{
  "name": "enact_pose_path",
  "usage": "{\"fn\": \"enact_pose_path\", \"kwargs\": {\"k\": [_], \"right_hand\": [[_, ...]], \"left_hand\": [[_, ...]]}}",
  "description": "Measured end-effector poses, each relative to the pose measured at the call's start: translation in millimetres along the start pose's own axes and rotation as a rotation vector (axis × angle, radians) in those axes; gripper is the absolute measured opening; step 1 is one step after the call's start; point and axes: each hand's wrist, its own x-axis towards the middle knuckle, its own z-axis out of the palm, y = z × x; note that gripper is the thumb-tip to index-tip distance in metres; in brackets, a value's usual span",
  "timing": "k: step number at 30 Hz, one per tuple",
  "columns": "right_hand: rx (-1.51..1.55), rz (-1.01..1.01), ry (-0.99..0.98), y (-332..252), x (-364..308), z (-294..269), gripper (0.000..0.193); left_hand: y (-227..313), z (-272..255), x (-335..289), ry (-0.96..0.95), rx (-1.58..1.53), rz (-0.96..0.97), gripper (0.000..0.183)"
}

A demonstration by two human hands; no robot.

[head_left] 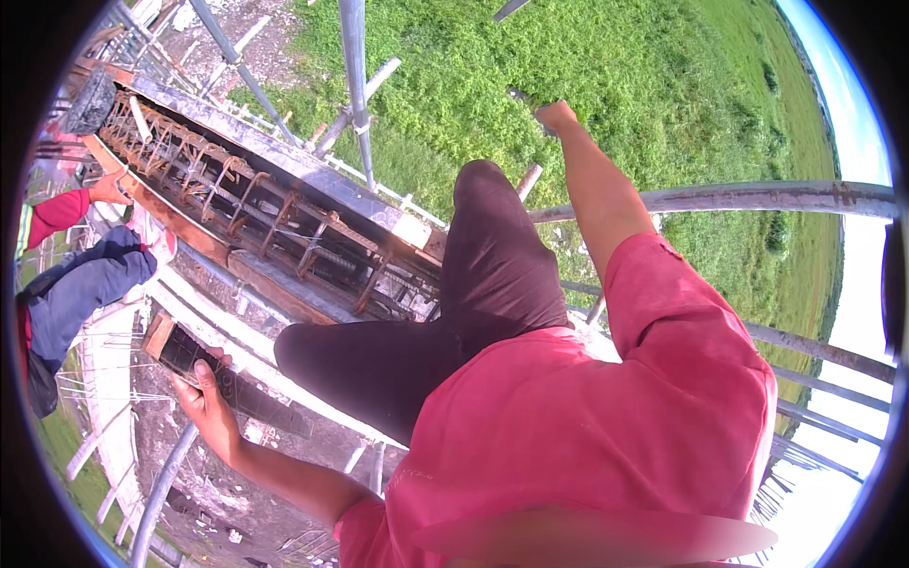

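Observation:
My left hand (206, 409) grips a dark, board-like strip (241, 390) with a pale wooden end, thumb on its face and fingertips showing at its far edge. The strip is beside my left knee, outside the beam formwork. My right arm stretches far out to the right front over the greenery. There my right hand (557, 116) is closed, with small grey bits showing beside it; what it holds is too small to name. Between my legs and the far left runs a long wooden formwork trough (284, 156) with a rusty rebar cage (275, 213) inside.
A co-worker's hand (111, 187) rests on the formwork's near side board at the left; their dark trousers (80, 284) show below. Metal scaffold pipes (355, 85) stand ahead, and a horizontal pipe (757, 197) crosses at right. Far below at lower left lies rough ground (218, 497).

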Motion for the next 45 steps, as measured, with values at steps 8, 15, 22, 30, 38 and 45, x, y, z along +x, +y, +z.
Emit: {"fn": "enact_pose_path", "kwargs": {"k": [8, 15, 22, 30, 38, 45], "right_hand": [[0.024, 0.083, -0.247, 85, -68, 149, 0.06], [0.265, 0.046, -0.162, 72, -56, 153, 0.037], [0.211, -0.104, -0.054, 52, -74, 126, 0.036], [0.232, -0.561, -0.011, -69, -154, 71, 0.042], [0.358, -0.988, -0.176, -170, -267, 68, 0.044], [0.293, -1.245, -0.408, -217, -367, 29, 0.059]], "left_hand": [[1, -15, 0, 0.18, -0.036, 0.057, 0.043], [23, -7, 15, 0.403, -0.147, 0.321, 0.053], [44, -33, 15, 0.689, -0.36, 0.634, 0.062], [46, -22, 17, 0.875, -0.525, 0.598, 0.059], [48, -10, 23, 0.837, -0.719, 0.623, 0.051], [-1, -5, 26, 0.878, -0.891, 0.42, 0.041]]}}
